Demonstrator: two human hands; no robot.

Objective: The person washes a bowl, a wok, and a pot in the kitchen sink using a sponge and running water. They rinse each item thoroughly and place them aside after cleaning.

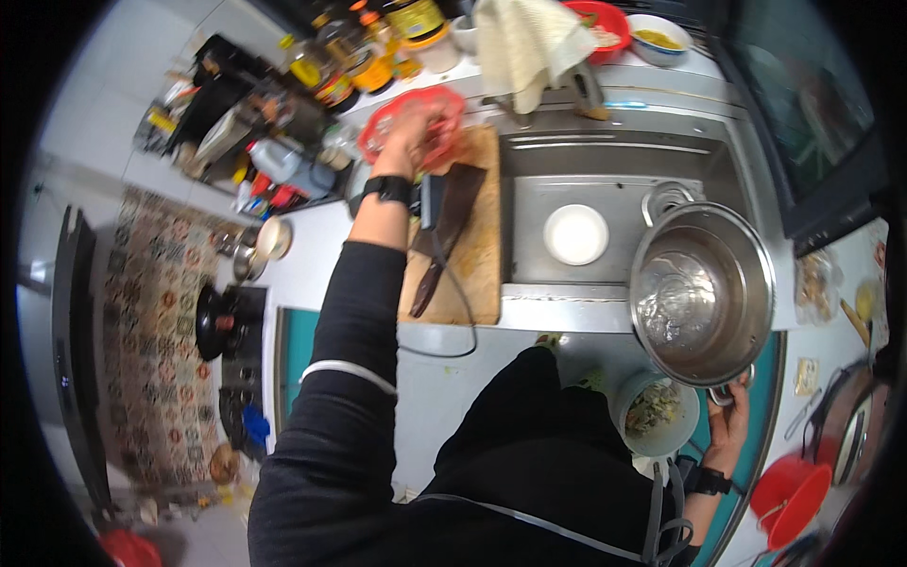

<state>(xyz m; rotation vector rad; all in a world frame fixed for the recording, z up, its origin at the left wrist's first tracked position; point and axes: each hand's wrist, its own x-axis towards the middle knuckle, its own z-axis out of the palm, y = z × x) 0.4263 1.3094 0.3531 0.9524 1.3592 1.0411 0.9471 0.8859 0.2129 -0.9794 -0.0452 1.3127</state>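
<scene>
In the head view my left hand (414, 131) is over a red plastic basket (449, 135) at the board's upper left; it is blurred and its grip is unclear. A dark cleaver (459, 202) lies on the wooden cutting board (482, 283), partly under the wrist device. At right, my right hand (730, 414) holds the near loop handle of a large stainless steel pot (737, 283). The pot overlaps the right part of the sink and the counter edge, with shiny reflections at its bottom. A small white bowl (576, 234) sits in the steel sink (531, 191).
Bottles (319, 74) stand behind the basket. A cloth (528, 49) hangs over the faucet area. A red bowl (616, 28) and a bowl of yellow food (660, 40) are behind the sink. Below the pot stands a bin with vegetable scraps (655, 411). A cable (471, 333) loops over the board's edge.
</scene>
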